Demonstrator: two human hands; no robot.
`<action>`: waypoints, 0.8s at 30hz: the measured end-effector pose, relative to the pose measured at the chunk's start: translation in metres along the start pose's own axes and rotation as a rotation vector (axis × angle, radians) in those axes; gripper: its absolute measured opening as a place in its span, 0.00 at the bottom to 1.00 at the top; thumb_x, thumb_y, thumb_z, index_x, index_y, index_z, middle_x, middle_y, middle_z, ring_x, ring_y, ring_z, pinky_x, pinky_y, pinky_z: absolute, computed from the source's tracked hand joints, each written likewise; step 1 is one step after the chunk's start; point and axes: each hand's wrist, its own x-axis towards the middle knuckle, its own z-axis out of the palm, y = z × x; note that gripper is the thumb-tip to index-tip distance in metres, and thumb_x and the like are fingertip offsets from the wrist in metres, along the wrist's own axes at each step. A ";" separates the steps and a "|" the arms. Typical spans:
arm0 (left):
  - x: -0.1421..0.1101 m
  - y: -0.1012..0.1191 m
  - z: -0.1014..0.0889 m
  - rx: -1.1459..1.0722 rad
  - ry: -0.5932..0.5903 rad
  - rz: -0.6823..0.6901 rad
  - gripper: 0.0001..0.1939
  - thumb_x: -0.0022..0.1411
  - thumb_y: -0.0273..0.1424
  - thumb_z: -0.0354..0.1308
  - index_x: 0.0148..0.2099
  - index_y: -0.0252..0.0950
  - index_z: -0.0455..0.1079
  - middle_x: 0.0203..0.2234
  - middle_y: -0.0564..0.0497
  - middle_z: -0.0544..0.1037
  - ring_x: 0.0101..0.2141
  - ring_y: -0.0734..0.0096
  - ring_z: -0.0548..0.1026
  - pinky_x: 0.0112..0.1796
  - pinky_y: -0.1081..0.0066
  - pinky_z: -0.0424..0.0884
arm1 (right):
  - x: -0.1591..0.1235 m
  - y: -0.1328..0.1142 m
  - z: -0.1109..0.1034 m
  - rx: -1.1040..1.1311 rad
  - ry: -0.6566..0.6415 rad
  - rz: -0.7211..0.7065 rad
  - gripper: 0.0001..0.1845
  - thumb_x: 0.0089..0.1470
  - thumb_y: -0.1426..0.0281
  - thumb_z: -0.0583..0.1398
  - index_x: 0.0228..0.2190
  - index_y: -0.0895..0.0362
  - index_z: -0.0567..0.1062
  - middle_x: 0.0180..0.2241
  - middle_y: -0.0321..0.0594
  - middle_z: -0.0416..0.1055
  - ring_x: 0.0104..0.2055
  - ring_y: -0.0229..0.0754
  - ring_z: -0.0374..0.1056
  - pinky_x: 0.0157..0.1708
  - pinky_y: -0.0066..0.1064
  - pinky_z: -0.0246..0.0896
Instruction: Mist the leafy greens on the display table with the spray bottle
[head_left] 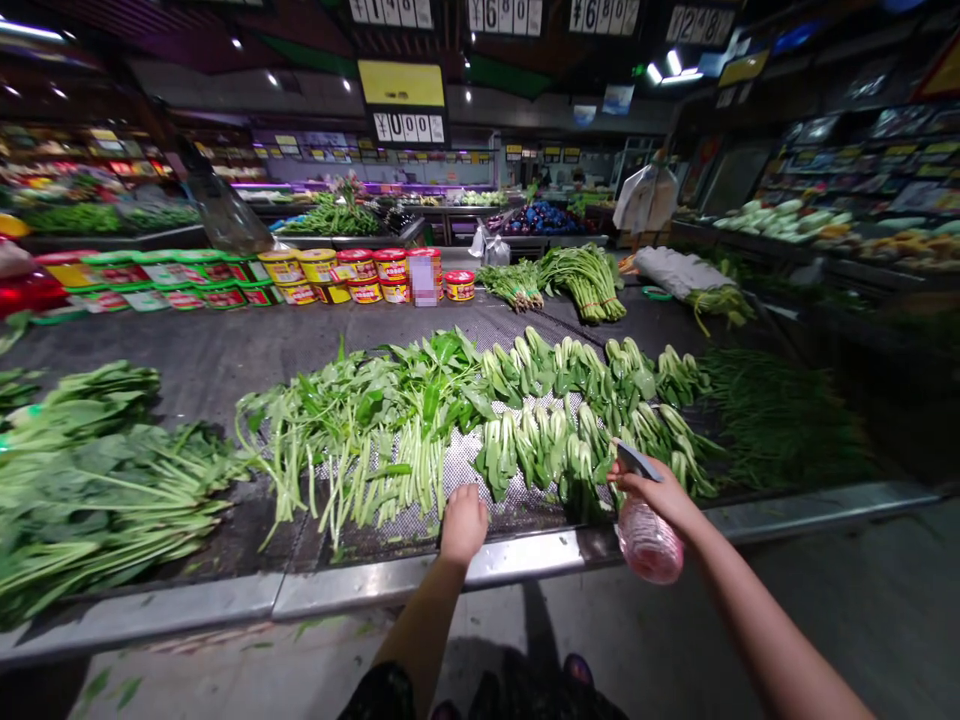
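Note:
My right hand [654, 488] is closed round the neck of a pink spray bottle [648, 541], with its grey nozzle aimed at the bok choy [577, 440] on the produce table. My left hand [463, 522] rests curled at the table's front, on the perforated metal just before the long-stemmed leafy greens [375, 430]. Its fingers look folded under, with nothing visible in them. The bok choy lies in rows to the right of those greens.
The metal edge of the table [420, 580] runs across in front of me. Spinach bunches [97, 490] lie at the left, thin green stalks [780, 420] at the right. Red and yellow tins [352, 275] and bundled long beans [585, 280] stand at the back.

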 end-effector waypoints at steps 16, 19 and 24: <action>0.002 0.002 0.000 -0.013 -0.037 -0.009 0.18 0.65 0.31 0.41 0.52 0.31 0.62 0.44 0.40 0.70 0.48 0.59 0.66 0.50 0.63 0.59 | -0.019 0.028 0.024 0.110 -0.039 0.157 0.19 0.38 0.65 0.60 0.37 0.56 0.74 0.23 0.33 0.70 0.25 0.40 0.66 0.26 0.31 0.62; 0.002 0.002 -0.001 -0.014 -0.039 -0.015 0.18 0.64 0.30 0.41 0.53 0.30 0.62 0.44 0.41 0.70 0.48 0.59 0.65 0.50 0.63 0.59 | -0.017 0.016 0.023 0.216 -0.037 0.121 0.24 0.37 0.68 0.59 0.41 0.54 0.73 0.30 0.36 0.74 0.28 0.41 0.68 0.29 0.32 0.63; 0.001 0.003 -0.004 -0.012 -0.030 -0.022 0.18 0.64 0.29 0.42 0.53 0.30 0.62 0.45 0.41 0.70 0.49 0.60 0.66 0.51 0.64 0.59 | -0.003 -0.021 0.018 0.243 0.008 0.065 0.28 0.34 0.73 0.59 0.43 0.54 0.74 0.40 0.38 0.75 0.39 0.46 0.71 0.39 0.36 0.65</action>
